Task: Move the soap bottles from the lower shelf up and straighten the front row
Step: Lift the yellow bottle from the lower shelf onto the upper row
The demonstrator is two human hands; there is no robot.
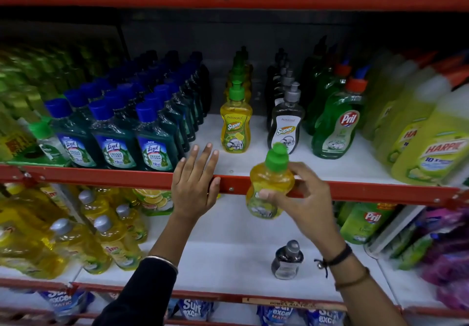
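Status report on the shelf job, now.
Right hand holding yellow soap bottle at upper shelf edge. Left hand empty, resting on that edge. Dark bottle on the lower shelf. Landing spot unobstructed.

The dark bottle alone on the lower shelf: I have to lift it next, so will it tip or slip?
The dark bottle stands upright with bare shelf around it, so a nudge would probably tip it. Its waisted body looks like smooth plastic, perhaps a little slippery. It looks small enough for one hand, as the right hand holds the yellow bottle.
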